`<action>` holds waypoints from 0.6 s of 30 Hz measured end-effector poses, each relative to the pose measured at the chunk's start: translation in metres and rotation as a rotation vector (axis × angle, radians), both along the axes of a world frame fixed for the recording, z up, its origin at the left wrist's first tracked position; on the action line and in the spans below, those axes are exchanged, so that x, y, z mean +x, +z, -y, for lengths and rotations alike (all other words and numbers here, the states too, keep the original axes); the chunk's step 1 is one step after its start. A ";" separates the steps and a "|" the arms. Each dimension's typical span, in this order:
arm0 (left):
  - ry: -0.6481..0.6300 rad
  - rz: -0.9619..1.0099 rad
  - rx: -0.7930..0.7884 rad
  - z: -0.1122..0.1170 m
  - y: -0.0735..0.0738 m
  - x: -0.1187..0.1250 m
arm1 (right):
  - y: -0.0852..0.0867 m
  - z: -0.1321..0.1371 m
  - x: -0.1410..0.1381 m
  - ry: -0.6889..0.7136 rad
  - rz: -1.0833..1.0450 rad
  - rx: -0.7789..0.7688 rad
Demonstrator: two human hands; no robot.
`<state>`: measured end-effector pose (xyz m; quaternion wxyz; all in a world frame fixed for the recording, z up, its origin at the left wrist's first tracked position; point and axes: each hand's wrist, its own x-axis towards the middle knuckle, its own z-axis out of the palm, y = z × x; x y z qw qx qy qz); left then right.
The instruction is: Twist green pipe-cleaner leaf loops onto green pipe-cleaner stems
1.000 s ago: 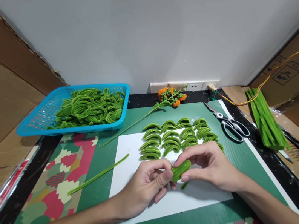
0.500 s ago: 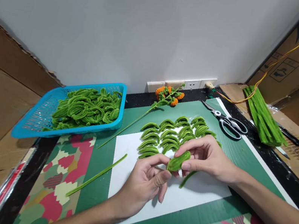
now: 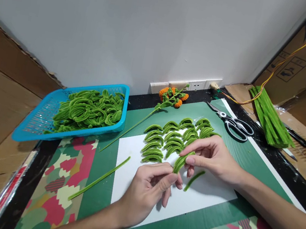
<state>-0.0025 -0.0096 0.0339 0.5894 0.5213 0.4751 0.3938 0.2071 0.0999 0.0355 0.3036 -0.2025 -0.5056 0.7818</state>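
Holding a green leaf piece (image 3: 180, 163) above the white sheet (image 3: 130, 181), near its rows of curved green pieces (image 3: 153, 145); pinching it between thumb and index finger of the right hand (image 3: 213, 157). Keeping the left hand (image 3: 148, 192) half curled at the leaf piece's lower end, over the same sheet; cannot tell whether gripping or merely touching. Compared with half a second ago, showing a narrow, ridged side of the leaf piece instead of its broad face. Also seeing more of the short green strip (image 3: 194, 180) on the sheet, earlier partly covered by the right hand. Finding the long green strip (image 3: 101, 177) unmoved across the sheet's left edge. Beyond the sheet's far left corner, seeing a blue basket (image 3: 125, 104) with a heap of curled green pieces (image 3: 86, 111) inside, same as before. Beyond the sheet's right side, noticing a cardboard box (image 3: 278, 84) printed with framed symbols (image 3: 292, 70); cannot read the small characters there.
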 end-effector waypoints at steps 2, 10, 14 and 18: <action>0.030 -0.031 0.060 0.002 -0.001 0.002 | 0.000 0.000 0.000 -0.002 -0.007 -0.006; 0.204 -0.275 0.409 0.003 0.000 0.007 | 0.001 0.001 0.001 0.025 -0.039 -0.022; 0.145 -0.440 0.613 0.008 -0.003 0.004 | -0.003 0.001 0.002 0.051 -0.027 -0.048; 0.057 -0.480 0.686 0.010 -0.011 -0.001 | -0.005 0.001 0.003 0.088 -0.044 -0.072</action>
